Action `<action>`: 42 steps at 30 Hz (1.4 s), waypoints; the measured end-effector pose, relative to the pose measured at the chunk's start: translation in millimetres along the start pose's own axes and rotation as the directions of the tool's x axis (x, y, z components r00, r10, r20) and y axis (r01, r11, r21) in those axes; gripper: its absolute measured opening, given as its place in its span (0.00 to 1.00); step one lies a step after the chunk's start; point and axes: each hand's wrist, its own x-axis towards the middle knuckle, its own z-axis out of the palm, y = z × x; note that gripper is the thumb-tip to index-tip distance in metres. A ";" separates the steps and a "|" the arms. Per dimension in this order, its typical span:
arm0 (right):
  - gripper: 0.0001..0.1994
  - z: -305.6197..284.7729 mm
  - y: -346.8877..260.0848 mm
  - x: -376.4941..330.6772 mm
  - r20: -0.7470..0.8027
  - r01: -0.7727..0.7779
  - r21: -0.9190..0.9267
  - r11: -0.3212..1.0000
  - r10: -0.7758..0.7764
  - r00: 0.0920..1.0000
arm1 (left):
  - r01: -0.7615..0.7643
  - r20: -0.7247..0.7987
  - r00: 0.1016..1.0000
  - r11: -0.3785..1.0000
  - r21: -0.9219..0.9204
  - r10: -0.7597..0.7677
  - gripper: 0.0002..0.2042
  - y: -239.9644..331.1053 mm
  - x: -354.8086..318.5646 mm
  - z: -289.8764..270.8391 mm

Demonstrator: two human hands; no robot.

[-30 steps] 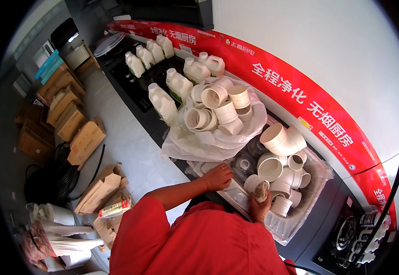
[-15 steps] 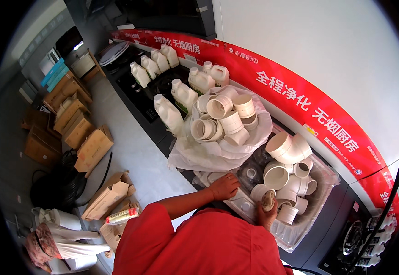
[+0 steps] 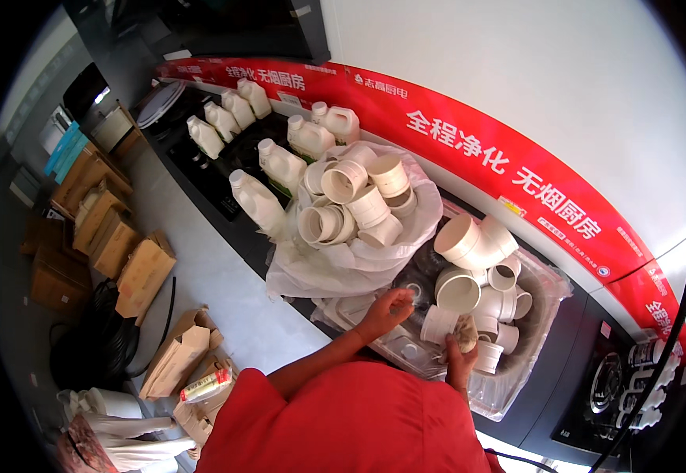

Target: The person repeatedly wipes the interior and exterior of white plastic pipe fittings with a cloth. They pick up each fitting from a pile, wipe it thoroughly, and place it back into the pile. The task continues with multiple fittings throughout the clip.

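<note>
Dark counter | right hand pinching rag at pipe fitting | left hand loosely spread, left of it

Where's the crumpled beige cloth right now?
In the head view, right of centre: the beige cloth is in the right hand, beside a white pipe fitting.

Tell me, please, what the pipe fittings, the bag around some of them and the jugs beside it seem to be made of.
Pipe fittings: probably rigid plastic, smooth and cream-white, with crisp round rims.
Bag: likely thin plastic film, whitish, with soft creases and see-through patches.
Jugs: apparently moulded plastic, milky and smooth, judging by their rounded shoulders and caps.
</note>
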 end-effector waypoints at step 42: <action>0.27 44.2 -114.2 -6.7 0.564 -0.327 0.242 0.914 0.142 0.814 | -0.376 -0.052 0.927 0.915 -0.144 0.372 0.29 126.0 6.4 -11.0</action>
